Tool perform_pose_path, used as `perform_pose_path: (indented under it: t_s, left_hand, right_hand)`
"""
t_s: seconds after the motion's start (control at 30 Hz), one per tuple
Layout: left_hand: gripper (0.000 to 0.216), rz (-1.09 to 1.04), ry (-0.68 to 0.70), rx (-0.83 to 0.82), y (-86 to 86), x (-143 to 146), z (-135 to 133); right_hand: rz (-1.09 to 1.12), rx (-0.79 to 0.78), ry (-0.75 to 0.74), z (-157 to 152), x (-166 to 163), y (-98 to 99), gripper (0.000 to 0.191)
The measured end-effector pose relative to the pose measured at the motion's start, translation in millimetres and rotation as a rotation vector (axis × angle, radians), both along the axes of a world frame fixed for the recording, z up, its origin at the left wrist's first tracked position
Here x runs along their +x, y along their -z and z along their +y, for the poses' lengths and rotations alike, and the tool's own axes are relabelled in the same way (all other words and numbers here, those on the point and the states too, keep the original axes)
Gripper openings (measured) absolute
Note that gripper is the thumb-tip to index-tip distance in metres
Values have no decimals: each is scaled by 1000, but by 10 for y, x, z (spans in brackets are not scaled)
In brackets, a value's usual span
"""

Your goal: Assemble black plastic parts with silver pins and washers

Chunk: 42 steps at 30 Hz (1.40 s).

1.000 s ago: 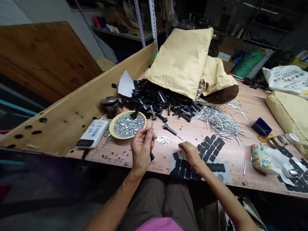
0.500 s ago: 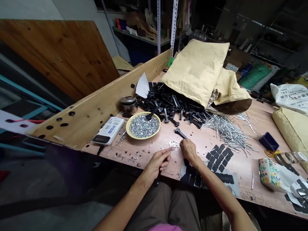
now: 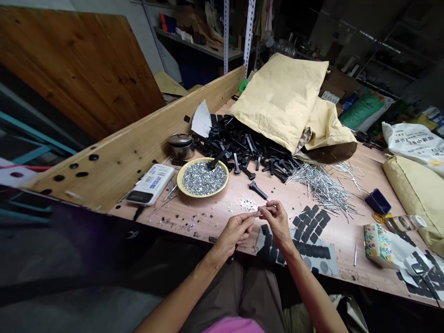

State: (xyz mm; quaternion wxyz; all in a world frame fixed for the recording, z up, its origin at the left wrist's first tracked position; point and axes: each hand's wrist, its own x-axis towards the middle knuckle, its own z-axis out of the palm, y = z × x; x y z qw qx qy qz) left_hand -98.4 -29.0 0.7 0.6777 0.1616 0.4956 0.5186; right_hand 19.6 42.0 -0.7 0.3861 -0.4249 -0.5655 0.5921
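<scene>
Dim shelves and a cluttered table (image 3: 342, 245) lay before you in the head view, your hands meeting near its front edge.
Your left hand (image 3: 237, 232) was closed to a pinch, thumb and finger on a thin rod (image 3: 257, 213). Your right hand (image 3: 277, 220) had its fingertips drawn together at the rod's tip; whether they gripped anything, you could not tell from here. That rod sat just on the near side of the washers (image 3: 248, 205), with a black part (image 3: 258, 190) lying alone beyond them. To the left stood a bowl (image 3: 201, 196) of small metal bits, beside the scale (image 3: 151, 184). Farther back, a paper bag (image 3: 280, 99) rested by heaped black parts (image 3: 243, 150), left of the loose pins (image 3: 326, 187). Dark pads (image 3: 314, 238) lay just right of your right hand.
</scene>
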Motion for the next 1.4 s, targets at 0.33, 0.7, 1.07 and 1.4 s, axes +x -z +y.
perform_pose_path:
  t_s: [0.33,0.7,1.07,1.4]
  left_hand:
    - [69,81,6,70,-12,122,-25]
    - [57,-32,267,81,-106,109,-110]
    - [44,192,307,157,-143,262,-163]
    - [31,1336,-2,787,104,449,-245]
  right_hand:
    - [-134,329,61,-134,149,15,13]
    - [-297,548,-66,-228,503,-67,18]
    - [-414,648,-282,-190,730,-327,28]
    - [-516,725,-87,-382,723,-206,29]
